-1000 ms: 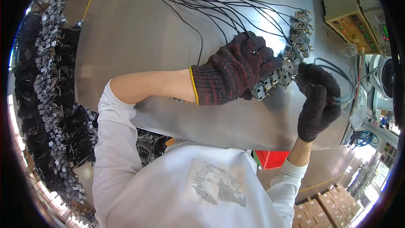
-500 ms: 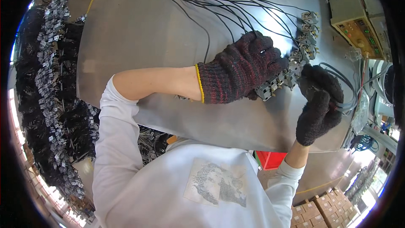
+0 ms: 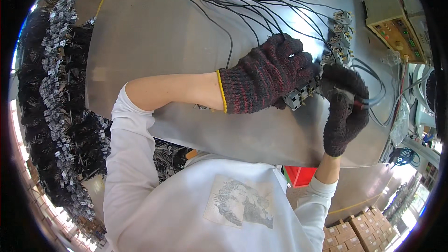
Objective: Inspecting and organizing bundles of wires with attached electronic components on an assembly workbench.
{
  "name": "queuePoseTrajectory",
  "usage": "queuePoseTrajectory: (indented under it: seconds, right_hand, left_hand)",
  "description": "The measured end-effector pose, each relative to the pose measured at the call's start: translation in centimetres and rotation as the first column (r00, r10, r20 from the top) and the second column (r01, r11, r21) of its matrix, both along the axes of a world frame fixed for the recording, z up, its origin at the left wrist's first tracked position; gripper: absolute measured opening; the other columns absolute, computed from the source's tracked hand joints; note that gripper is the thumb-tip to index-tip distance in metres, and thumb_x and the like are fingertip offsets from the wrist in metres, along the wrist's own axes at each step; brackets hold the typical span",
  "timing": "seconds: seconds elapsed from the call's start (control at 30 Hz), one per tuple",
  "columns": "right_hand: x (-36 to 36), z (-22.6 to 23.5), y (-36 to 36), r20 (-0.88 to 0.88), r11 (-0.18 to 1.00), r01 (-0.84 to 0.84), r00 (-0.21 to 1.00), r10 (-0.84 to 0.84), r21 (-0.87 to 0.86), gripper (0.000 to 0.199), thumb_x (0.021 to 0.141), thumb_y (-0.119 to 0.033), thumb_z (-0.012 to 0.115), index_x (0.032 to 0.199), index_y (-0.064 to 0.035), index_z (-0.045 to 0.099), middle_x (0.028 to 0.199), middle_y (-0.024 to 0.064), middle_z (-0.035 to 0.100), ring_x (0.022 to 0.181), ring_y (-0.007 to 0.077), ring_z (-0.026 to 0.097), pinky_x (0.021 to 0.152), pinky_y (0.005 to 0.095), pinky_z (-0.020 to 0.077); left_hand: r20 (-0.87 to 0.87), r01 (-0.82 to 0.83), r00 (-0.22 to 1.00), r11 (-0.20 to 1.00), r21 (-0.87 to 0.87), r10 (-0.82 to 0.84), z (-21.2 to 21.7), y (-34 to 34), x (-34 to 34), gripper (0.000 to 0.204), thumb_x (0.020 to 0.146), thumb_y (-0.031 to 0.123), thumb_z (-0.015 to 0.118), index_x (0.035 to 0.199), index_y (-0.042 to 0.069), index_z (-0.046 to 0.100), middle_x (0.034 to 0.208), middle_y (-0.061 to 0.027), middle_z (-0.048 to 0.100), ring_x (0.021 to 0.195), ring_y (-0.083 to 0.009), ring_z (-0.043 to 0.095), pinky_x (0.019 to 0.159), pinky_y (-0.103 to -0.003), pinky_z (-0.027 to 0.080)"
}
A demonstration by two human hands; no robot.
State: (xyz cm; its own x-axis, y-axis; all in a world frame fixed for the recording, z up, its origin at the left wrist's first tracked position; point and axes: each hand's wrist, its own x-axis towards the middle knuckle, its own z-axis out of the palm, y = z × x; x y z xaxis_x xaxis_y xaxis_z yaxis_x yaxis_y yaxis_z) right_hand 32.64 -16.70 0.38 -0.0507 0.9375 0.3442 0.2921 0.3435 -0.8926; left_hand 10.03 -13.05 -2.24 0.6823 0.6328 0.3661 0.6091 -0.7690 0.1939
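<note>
Grey connectors (image 3: 296,99) partly under left hand (image 3: 270,75), grip hidden; right hand (image 3: 344,112) pinches grey leads (image 3: 373,101).

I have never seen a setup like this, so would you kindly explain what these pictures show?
There is no robot here: a person works in dark knitted gloves. Every picture comes from one wide camera worn on the head and looking down, which is why straight edges bend.

On the metal table lies a row of small grey blocks, with black cables trailing away across the surface. A boxy instrument stands at the right.

The left hand lies over the row, its grip hidden. The right hand appears to hold grey cable beside it.
</note>
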Motion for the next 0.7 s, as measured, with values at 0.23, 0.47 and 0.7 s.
queuePoseTrajectory:
  seconds: [0.23,0.47,0.7]
  right_hand:
    - [-0.8,0.0,-2.5,-0.165,0.999,0.007,0.986,-0.001,0.04,0.038,0.105,-0.019,0.059,0.126,0.011,0.066,0.12,0.0227,0.074,0.109,0.0301,0.072,0.099,0.0426,0.0572]
    - [-0.5,-0.9,-2.3,-0.003,0.996,0.08,0.997,-0.08,-0.036,0.038,0.097,-0.017,0.067,0.127,0.006,0.065,0.122,0.0185,0.073,0.116,0.0286,0.068,0.104,0.043,0.0536]
    - [-0.7,-0.9,-2.3,-0.089,0.998,0.052,0.995,-0.054,-0.018,0.041,0.1,-0.023,0.066,0.13,0.0058,0.065,0.123,0.0163,0.072,0.113,0.0252,0.067,0.101,0.0397,0.0534]
  left_hand:
    - [-0.002,0.001,1.0,1.0,0.004,-0.001,0.0,-0.3,-0.2,0.095,0.063,0.041,0.09,0.148,0.017,0.054,0.138,-0.0082,0.054,0.128,-0.0329,0.049,0.108,-0.053,0.044]
    - [-0.006,0.012,1.0,0.998,-0.066,-0.012,-0.3,-0.1,-0.1,0.102,0.059,0.041,0.091,0.151,0.018,0.052,0.138,-0.0071,0.053,0.13,-0.0329,0.049,0.107,-0.053,0.045]
    - [-0.003,0.007,1.0,0.998,-0.06,-0.008,-0.2,-0.1,0.0,0.103,0.059,0.042,0.092,0.151,0.017,0.052,0.139,-0.0085,0.053,0.131,-0.0334,0.048,0.108,-0.053,0.044]
